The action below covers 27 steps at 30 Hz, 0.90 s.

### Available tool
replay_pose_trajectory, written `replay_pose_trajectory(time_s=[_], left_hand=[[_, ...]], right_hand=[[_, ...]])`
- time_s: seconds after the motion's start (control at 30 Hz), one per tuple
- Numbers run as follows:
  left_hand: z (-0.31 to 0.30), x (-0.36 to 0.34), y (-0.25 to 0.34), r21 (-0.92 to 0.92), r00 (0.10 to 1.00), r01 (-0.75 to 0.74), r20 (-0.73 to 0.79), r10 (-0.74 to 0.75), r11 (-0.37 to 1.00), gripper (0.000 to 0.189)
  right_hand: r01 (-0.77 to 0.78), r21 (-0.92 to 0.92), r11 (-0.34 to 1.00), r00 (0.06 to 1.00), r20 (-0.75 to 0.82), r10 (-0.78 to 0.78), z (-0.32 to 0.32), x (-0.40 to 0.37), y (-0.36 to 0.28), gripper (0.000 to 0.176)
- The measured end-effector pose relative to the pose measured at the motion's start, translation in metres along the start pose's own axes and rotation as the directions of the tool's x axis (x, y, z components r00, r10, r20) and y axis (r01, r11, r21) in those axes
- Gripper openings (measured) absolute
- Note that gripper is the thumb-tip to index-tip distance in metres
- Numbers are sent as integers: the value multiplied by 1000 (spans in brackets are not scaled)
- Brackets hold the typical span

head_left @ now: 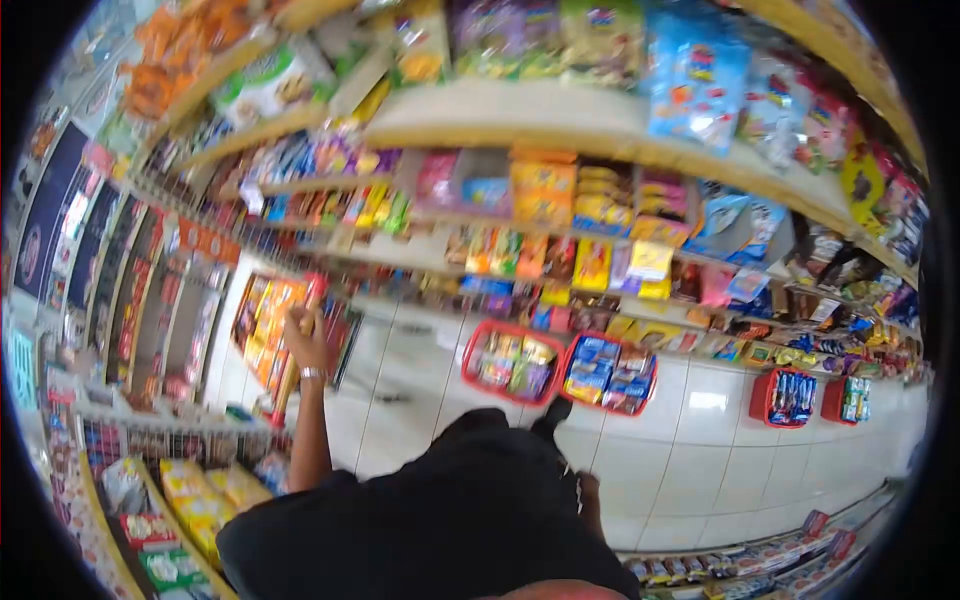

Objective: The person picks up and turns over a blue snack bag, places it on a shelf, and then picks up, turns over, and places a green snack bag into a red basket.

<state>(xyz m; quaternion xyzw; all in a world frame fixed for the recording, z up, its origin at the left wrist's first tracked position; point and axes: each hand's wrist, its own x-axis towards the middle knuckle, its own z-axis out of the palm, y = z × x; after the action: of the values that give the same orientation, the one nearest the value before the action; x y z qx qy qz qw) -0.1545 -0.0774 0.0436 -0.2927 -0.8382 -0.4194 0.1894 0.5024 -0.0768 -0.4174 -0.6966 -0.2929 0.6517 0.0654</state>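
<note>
My left hand [304, 334], with a light bracelet at the wrist, is closed round the handle of a shopping cart. Red caps mark the two ends of the cart handle [288, 392]. Inside the cart lie orange and yellow packets [268, 325]. My right hand [589, 497] hangs low beside my dark-clothed body, near a beaded band. Its fingers are mostly hidden and blurred, and nothing can be made out in it.
Shelves [500, 108] of bagged sweets and boxed snacks curve across the front. On the tiled floor stand a red basket [468, 372] of packets, another red basket [652, 392] of blue packs, and two smaller red baskets at right. Yellow bags [195, 500] fill a shelf at lower left.
</note>
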Motion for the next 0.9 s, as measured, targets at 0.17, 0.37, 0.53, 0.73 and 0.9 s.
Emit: replay_pose_trajectory(time_s=[0.17, 0.37, 0.53, 0.73, 0.9], left_hand=[[-63, -19, -140, 575, 950, -154, 311, -40, 804, 54], [-63, -46, -211, 422, 939, -31, 322, -118, 906, 56], [-76, -20, -232, 394, 790, 108, 524, -320, 913, 48], [-66, -19, -236, 354, 748, 109, 586, -311, 929, 45], [-77, -21, -215, 452, 786, 162, 478, -391, 877, 40]], right_hand=[[0, 190, 982, 999, 34, -7, 11, -39, -88, 32], [88, -45, 995, 993, 78, -84, 38, -55, -137, 37], [242, -174, 955, 967, 126, -222, 110, -116, -162, 31], [204, -189, 961, 978, 72, -193, 96, -147, -66, 31], [-52, -181, 982, 999, -6, 52, 55, -174, 31, 26]])
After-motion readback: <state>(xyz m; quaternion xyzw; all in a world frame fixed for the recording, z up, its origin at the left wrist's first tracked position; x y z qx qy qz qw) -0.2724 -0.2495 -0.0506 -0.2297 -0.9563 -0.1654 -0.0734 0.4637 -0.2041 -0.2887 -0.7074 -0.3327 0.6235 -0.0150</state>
